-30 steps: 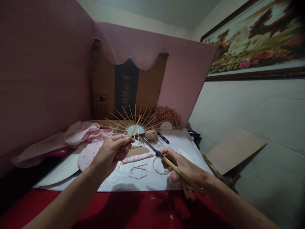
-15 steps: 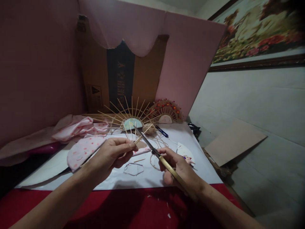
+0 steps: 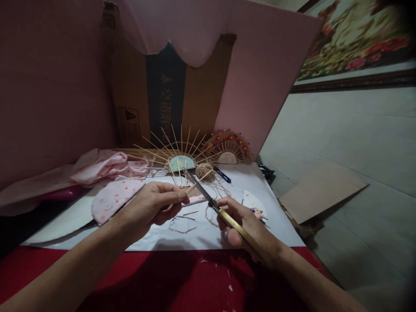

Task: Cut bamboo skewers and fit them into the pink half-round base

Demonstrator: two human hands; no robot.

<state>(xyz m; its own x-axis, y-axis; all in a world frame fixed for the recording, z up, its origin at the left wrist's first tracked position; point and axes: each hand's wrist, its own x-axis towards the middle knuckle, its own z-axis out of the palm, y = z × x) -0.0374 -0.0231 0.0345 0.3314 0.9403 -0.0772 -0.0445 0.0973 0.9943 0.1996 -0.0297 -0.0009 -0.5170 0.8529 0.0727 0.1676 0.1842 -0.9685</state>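
Note:
My left hand [image 3: 152, 207] pinches a thin bamboo stick [image 3: 199, 183] that points up to the right. My right hand [image 3: 244, 225] is closed on the gold handles of a pair of scissors [image 3: 208, 198]. The scissor blades reach up-left and cross the stick just past my left fingertips. Both hands hover over a white sheet [image 3: 195, 234] on a red tablecloth [image 3: 169, 281]. Under the hands lie loops of twine [image 3: 182, 225] and a short stick piece [image 3: 190, 212].
At the back stand a half-round fan frame of sticks [image 3: 177, 154], a finished fan with red beads [image 3: 227, 149], a twine ball [image 3: 204, 170] and a blue pen [image 3: 222, 173]. Pink spotted cloth [image 3: 113, 173] lies left. Pink-covered cardboard walls [image 3: 182, 86] enclose the table.
The view has tilted down a little. The stick has turned from steeply upright to leaning right, and the scissor blades have come across it.

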